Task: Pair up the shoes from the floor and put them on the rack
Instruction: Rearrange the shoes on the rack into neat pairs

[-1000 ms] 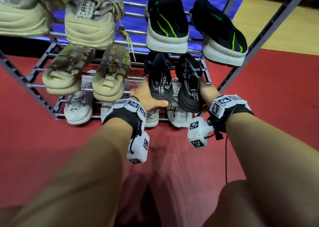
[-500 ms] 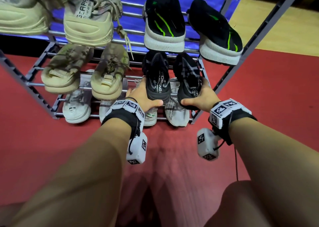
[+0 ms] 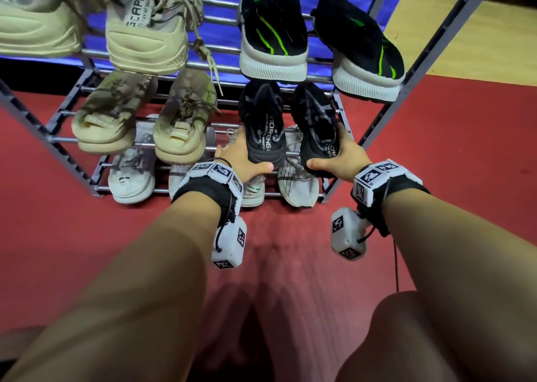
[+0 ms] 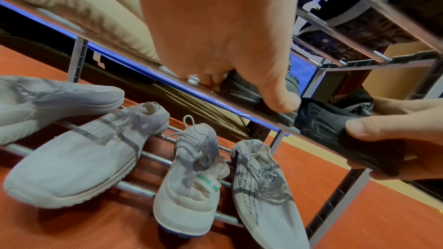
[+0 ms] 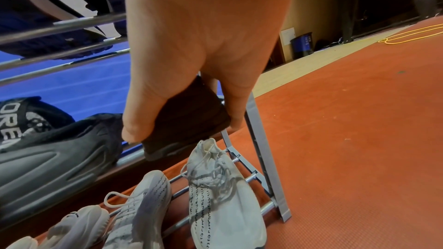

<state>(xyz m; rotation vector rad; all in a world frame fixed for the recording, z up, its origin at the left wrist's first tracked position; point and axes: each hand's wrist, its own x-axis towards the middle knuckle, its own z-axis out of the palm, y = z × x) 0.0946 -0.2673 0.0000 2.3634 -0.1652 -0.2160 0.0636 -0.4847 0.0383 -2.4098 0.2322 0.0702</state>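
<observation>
Two dark grey knit shoes sit side by side on the right of the middle shelf of the metal rack [image 3: 37,117], heels toward me. My left hand [image 3: 247,160] grips the heel of the left dark shoe [image 3: 263,120], thumb across the sole edge. My right hand [image 3: 343,155] grips the heel of the right dark shoe [image 3: 315,120] the same way. In the left wrist view the left hand [image 4: 239,54] wraps the grey heel [image 4: 242,92] on the shelf bar. In the right wrist view the right hand [image 5: 191,54] clasps the dark heel [image 5: 189,120].
A beige pair [image 3: 145,33] and a black pair with green stripes [image 3: 273,33] fill the top shelf. A second beige pair [image 3: 180,126] sits at middle left. Several white shoes [image 3: 130,178] lie on the bottom shelf. Red floor [image 3: 465,163] surrounds the rack; my knee [image 3: 421,338] is low right.
My right hand has shifted from the outer side of the right dark shoe to its heel, thumb now across the sole. The left hand keeps its grip on the other heel.
</observation>
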